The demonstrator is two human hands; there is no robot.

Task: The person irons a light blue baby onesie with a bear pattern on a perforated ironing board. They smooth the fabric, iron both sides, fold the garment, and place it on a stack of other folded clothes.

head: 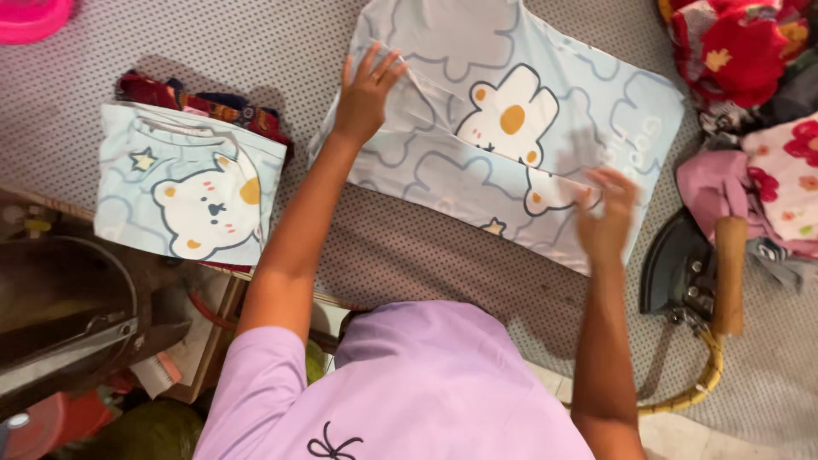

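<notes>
A light blue cloth printed with white bears [511, 128] lies spread on the grey patterned pad [409, 255]. My left hand [366, 89] rests flat on its left part, fingers spread, next to a fold line. My right hand [607, 213] hovers over the cloth's lower right edge, blurred by motion, fingers apart and holding nothing. A second piece of the same bear print [192, 187] lies folded at the left, on top of a dark red patterned garment [204, 102].
A dark iron with a wooden handle [699, 273] and a yellowish cord stands at the right. Red and pink floral clothes [750, 77] are heaped at the top right. A pink object [30, 17] is at the top left; a dark metal vessel [60, 307] sits lower left.
</notes>
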